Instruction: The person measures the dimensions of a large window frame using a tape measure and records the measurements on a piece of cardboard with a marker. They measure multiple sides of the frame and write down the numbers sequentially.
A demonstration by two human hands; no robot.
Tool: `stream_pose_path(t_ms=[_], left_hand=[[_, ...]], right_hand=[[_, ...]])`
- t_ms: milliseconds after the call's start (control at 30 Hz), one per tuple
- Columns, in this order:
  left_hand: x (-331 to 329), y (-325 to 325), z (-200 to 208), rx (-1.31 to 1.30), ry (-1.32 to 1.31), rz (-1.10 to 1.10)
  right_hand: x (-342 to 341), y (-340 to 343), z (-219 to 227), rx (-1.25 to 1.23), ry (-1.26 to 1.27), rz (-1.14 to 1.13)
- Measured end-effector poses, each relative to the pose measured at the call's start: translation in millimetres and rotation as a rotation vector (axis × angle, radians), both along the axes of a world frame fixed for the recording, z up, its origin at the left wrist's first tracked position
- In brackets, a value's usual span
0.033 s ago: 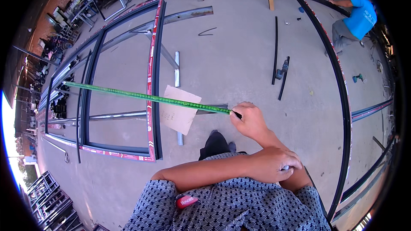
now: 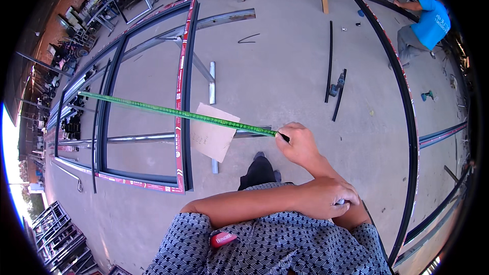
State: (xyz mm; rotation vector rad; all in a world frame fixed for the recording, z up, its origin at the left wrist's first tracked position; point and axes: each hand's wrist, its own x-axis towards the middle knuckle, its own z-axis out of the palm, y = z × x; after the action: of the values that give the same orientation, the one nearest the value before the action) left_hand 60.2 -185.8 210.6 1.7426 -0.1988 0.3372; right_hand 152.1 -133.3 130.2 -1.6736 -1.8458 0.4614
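A long green tape measure (image 2: 204,118) stretches from my right hand (image 2: 299,145) leftwards across a dark window or door frame (image 2: 188,71) edged with red printed film. My right hand is closed round its near end, where a dark part shows by the thumb; the rest is hidden in the fist. The far tip hangs over the left part of the frame. My left forearm crosses over my right one, and my left hand (image 2: 323,198) lies at the right forearm. Its fingers are curled round a small pale thing, mostly hidden. Below the tape leans a piece of cardboard (image 2: 216,140) with faint writing.
Metal supports (image 2: 226,18) stand under the frame. Right of me lie black strips (image 2: 329,61), a blue drill (image 2: 336,86) and a green power tool (image 2: 427,95). A long dark frame bar (image 2: 402,97) curves down the right side. Beyond it a person in a blue shirt (image 2: 433,23) bends over.
The far tip of the tape has risen slightly in the view and shifted a little right. Both hands keep their hold, and the whole view has shifted slightly.
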Motion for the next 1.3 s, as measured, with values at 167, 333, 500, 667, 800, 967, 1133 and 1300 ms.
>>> stream_pose_path(t_ms=[167,333,500,667,800,967,1133,1300], left_hand=[[-2,6,-8,-0.068,0.001,-0.083],[-6,38,-26,-0.161,0.054,-0.075],[46,139,-57,-0.348,0.140,0.180],[39,222,-61,-0.462,0.224,0.566],[28,282,-56,-0.526,0.233,0.828],[27,329,-74,-0.647,0.207,1.159],[24,364,-78,-0.792,0.218,1.450],[7,398,-57,-0.795,0.224,1.690]], right_hand=[[-3,5,0,-0.034,0.076,-0.069],[18,21,-7,-0.067,0.048,-0.101],[111,110,13,-0.159,-0.014,-0.086],[157,163,38,-0.149,-0.053,-0.082],[176,217,55,-0.181,-0.063,-0.049],[205,294,61,-0.201,-0.038,0.019],[228,382,77,-0.144,-0.091,0.128],[232,464,102,-0.146,-0.107,0.189]])
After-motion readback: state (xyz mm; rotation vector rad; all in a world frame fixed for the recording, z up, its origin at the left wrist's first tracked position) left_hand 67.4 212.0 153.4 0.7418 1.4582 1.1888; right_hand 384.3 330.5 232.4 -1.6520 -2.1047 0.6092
